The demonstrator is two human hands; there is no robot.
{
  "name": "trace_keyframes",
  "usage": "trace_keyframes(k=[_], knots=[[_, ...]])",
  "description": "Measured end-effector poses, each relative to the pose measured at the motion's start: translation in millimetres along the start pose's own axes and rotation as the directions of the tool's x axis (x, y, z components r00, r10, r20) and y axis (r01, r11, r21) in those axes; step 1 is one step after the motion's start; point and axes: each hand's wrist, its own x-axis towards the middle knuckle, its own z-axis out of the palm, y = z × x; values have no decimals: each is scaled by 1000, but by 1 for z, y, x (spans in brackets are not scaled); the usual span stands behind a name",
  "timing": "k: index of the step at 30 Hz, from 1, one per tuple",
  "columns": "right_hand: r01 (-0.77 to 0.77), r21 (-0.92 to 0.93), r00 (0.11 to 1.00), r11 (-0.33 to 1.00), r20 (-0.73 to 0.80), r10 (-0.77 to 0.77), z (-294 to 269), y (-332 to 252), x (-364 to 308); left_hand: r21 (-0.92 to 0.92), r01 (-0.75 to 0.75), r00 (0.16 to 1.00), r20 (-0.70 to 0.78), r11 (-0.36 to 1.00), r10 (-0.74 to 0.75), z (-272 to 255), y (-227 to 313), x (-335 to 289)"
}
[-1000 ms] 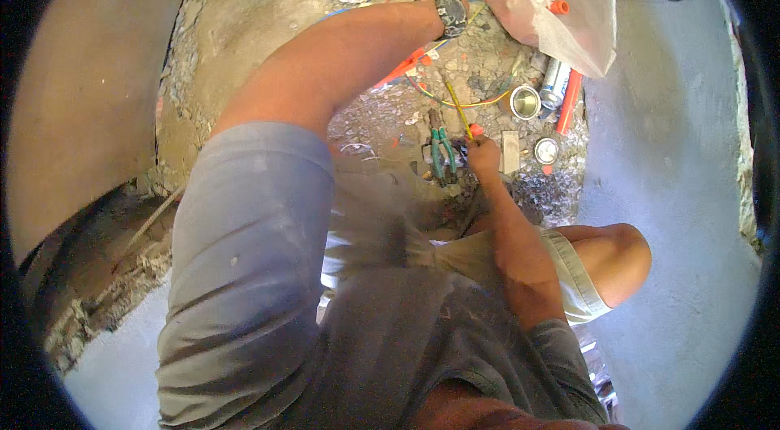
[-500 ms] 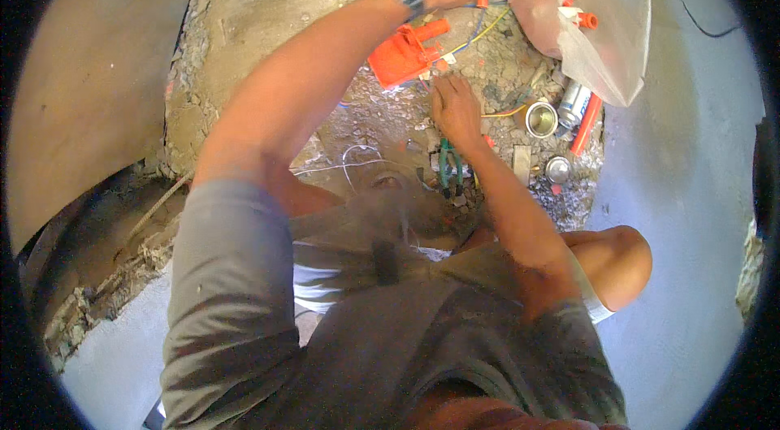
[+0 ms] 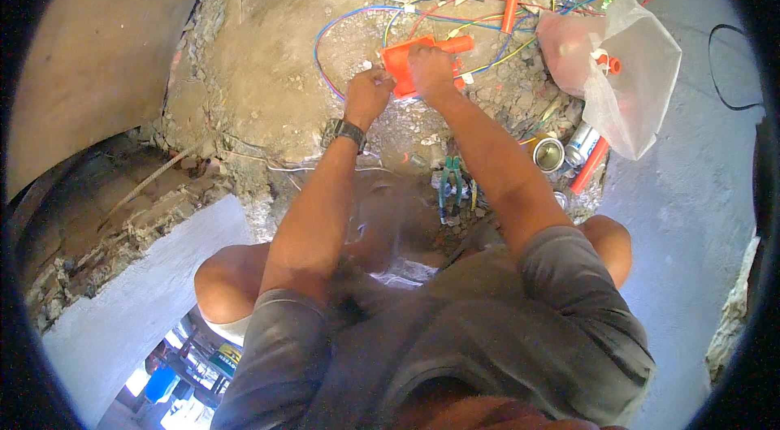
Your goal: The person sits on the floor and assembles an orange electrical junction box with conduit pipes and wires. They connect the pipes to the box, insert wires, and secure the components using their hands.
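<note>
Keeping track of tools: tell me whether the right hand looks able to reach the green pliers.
Probably yes: the right hand is at the orange box, but the green pliers lie nearer the body, beside the right forearm, with nothing seen covering them.

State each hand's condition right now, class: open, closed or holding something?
Left hand: curled at the orange electrical box's edge; grip unclear.
Right hand: curled over the box; grip unclear.
</note>
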Motion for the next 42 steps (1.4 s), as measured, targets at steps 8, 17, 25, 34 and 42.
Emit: trace_keyframes(k=[8, 17, 25, 34, 42], knots=[[-93, 148, 966, 985, 252, 54, -21, -6, -13, -146, -81, 993, -101, 986, 67, 44, 3, -6], [-239, 571, 936, 785, -80, 343, -24, 20, -23, -216, 4, 987, -157, 976, -39, 44, 8, -10], [-414, 763, 814, 497, 67, 577, -25, 122, -75, 273, 29, 991, 116, 961, -63, 82, 47, 49], [-608, 757, 646, -239, 647, 405, -89, 158, -124, 310, -11, 981, 188, 951, -50, 118, 43, 55], [-631, 689, 766, 356, 626, 145, -223, 167, -109, -965, 177, 980, 190, 193, 51, 4, 159, 4]])
